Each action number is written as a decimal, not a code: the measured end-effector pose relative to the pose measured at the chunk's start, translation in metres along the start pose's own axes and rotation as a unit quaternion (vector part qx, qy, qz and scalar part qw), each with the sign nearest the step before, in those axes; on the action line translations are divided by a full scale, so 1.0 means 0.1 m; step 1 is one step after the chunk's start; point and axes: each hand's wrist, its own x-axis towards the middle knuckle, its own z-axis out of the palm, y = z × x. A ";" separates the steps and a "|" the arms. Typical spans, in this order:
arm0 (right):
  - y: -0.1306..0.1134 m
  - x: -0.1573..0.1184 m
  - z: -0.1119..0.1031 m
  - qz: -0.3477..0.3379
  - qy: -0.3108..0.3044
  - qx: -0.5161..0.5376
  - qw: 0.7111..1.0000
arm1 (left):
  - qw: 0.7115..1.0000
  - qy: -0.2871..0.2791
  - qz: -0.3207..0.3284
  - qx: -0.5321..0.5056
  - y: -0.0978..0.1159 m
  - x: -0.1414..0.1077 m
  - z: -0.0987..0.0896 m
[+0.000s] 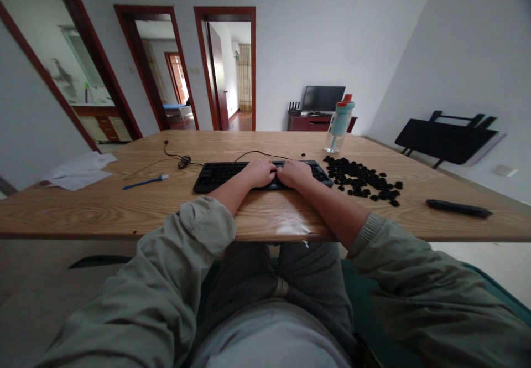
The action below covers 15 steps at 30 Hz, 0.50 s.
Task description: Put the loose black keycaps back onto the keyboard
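A black keyboard (215, 175) lies across the table in front of me. My left hand (261, 172) rests over its middle, fingers curled inward. Right beside it, my right hand (295, 173) is bent over the keys with its thumb and fingers drawn together. The two hands almost meet at the fingertips, and whatever is between the fingers is hidden. To the right of the keyboard, small black keycaps (359, 177) are spread in a loose pile.
A blue-handled brush (146, 182) and a coiled cable (183, 161) lie left of the keyboard. White paper (81, 170) sits at the far left. A water bottle (339, 124) stands behind the keycaps. A long black object (458, 208) lies at the right on the wooden table (166, 213).
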 end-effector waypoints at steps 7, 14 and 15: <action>0.03 -0.03 0.03 0.003 0.032 0.036 0.999 | 0.999 0.002 0.023 -0.022 -0.08 0.01 0.01; 0.33 0.03 -0.11 -0.005 0.046 0.100 0.994 | 0.991 -0.011 -0.005 -0.134 -0.22 -0.01 0.02; 0.36 0.03 -0.11 -0.011 0.046 0.093 0.995 | 0.991 -0.010 -0.007 -0.134 -0.22 -0.01 0.02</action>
